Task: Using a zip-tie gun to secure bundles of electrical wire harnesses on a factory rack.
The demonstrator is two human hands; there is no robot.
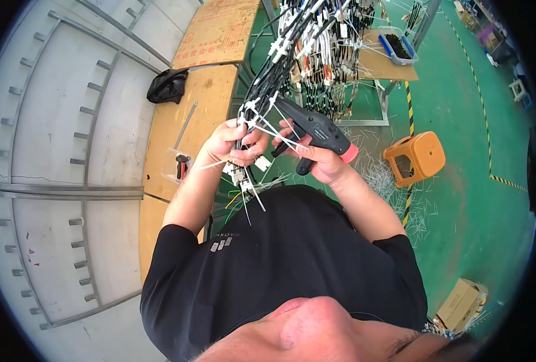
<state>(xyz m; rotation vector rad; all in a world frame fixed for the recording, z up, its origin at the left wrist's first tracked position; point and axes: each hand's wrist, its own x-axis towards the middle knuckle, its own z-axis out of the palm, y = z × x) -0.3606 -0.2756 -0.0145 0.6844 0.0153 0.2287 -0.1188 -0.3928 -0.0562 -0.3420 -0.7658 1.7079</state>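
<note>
My left hand (230,143) is closed around a bundle of black cables (260,90), a wire harness fastened with white cable ties. White connectors (239,176) and loose tie tails hang below the fingers. In my right hand (323,161) is a black cable tie gun (322,131) with a pinkish-red rear end. Its nose points up and left, close to the bundle. Long white tie tails (275,134) stick out between the two hands, and some cross in front of the gun. Whether a tie sits in the gun's nose, I cannot tell.
Many more harnesses (331,54) hang beyond my hands. A blue-rimmed clear bin (399,47) of small black parts stands on a board at the far right. Wooden tables (204,90) run along the left, bearing a black bag (168,85). Tie offcuts litter the floor near an orange stool (421,158).
</note>
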